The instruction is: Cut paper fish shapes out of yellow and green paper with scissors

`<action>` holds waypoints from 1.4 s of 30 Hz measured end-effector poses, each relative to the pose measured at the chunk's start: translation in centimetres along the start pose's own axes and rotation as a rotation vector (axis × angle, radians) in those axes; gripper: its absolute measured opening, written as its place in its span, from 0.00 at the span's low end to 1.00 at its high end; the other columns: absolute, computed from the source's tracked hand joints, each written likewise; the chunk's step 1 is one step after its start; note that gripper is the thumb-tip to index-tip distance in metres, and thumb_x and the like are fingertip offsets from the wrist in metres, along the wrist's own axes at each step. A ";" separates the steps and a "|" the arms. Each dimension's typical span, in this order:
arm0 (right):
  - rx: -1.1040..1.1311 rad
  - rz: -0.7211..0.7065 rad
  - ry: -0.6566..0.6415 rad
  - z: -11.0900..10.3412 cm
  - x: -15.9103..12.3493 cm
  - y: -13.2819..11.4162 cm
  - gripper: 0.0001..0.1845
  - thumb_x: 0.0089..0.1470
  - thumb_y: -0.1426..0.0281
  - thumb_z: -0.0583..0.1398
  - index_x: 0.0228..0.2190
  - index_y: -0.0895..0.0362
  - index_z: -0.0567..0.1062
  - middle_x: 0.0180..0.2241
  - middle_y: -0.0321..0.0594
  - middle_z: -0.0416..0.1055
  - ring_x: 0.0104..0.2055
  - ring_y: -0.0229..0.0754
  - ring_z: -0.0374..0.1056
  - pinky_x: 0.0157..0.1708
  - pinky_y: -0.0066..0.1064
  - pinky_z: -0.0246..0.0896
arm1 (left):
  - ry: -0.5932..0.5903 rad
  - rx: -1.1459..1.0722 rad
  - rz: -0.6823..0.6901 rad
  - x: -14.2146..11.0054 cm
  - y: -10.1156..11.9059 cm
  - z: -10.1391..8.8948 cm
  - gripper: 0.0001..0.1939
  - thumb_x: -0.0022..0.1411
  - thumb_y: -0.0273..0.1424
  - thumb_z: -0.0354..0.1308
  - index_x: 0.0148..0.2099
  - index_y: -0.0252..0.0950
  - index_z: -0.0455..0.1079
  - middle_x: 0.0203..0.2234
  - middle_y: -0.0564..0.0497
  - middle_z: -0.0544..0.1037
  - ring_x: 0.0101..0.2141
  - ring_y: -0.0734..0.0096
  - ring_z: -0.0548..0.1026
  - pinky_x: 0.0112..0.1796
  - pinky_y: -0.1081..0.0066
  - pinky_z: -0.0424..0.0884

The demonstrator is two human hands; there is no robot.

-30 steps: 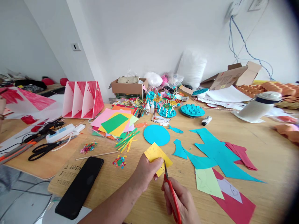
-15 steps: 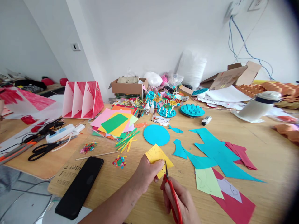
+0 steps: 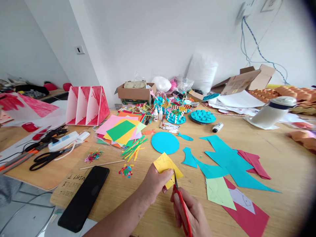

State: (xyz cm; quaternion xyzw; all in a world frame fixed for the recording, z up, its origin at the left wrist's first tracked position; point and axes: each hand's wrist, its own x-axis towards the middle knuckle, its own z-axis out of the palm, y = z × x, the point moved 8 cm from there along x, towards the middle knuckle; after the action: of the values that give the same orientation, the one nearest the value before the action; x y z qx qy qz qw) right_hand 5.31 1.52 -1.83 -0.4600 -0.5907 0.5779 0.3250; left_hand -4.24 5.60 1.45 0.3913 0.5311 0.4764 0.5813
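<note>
My left hand [image 3: 158, 181] pinches a piece of yellow paper [image 3: 165, 162] with pencil lines drawn on it, thumb on top. Red-handled scissors [image 3: 182, 207] are in my right hand [image 3: 191, 210], their blades at the paper's right part beside my left thumb. Just beyond the paper lies a blue paper circle [image 3: 165, 143]. Blue paper scraps [image 3: 229, 161] spread to the right, near a light green sheet [image 3: 219, 193] with a pencil drawing and a red sheet [image 3: 256, 219]. A small blue paper fish [image 3: 185, 136] and an orange one [image 3: 148, 132] lie past the circle.
To the left are a black phone [image 3: 84, 199], black scissors [image 3: 46, 159], a power strip [image 3: 63, 141] and stacked coloured paper [image 3: 120, 131]. Glue bottles [image 3: 155, 115] and a cardboard box [image 3: 134, 93] stand at the back. A white jug-like container [image 3: 275, 113] is at right.
Almost nothing differs. The scissors and the yellow paper stay in nearly the same place, and the whole view has shifted very slightly.
</note>
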 end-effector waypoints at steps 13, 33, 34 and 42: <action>0.012 0.011 0.029 0.0 0.1 0.1 0.22 0.52 0.51 0.50 0.18 0.54 0.58 0.15 0.27 0.52 0.16 0.32 0.52 0.15 0.23 0.48 | -0.026 -0.067 0.054 -0.1 0.4 0.0 0.07 0.48 0.32 0.51 0.23 0.36 0.58 0.13 0.60 0.60 0.13 0.83 0.55 0.12 0.81 0.51; -0.012 0.015 0.032 0.0 0.2 -0.2 0.23 0.52 0.49 0.50 0.20 0.54 0.59 0.14 0.27 0.55 0.17 0.33 0.52 0.17 0.25 0.46 | 0.022 -0.015 -0.022 0.0 0.1 -0.1 0.06 0.45 0.31 0.54 0.24 0.35 0.61 0.12 0.59 0.62 0.14 0.81 0.58 0.13 0.80 0.52; -0.010 0.015 0.039 -0.1 0.1 -0.2 0.23 0.52 0.49 0.49 0.20 0.54 0.59 0.14 0.27 0.55 0.16 0.33 0.52 0.16 0.25 0.45 | 0.022 -0.017 -0.021 0.0 0.1 -0.1 0.06 0.45 0.31 0.54 0.23 0.35 0.61 0.12 0.59 0.62 0.14 0.81 0.58 0.13 0.80 0.52; -0.022 0.017 0.035 -0.3 0.0 -0.2 0.23 0.52 0.48 0.49 0.20 0.54 0.60 0.14 0.27 0.54 0.16 0.33 0.52 0.16 0.24 0.46 | 0.017 -0.045 -0.023 0.0 0.0 0.0 0.06 0.45 0.31 0.55 0.23 0.35 0.61 0.13 0.58 0.62 0.14 0.81 0.59 0.12 0.81 0.51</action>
State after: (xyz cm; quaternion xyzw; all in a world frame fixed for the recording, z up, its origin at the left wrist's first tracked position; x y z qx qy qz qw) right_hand 5.52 1.68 -1.61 -0.4785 -0.5875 0.5658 0.3252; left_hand -4.22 5.55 1.47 0.3678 0.5297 0.4847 0.5910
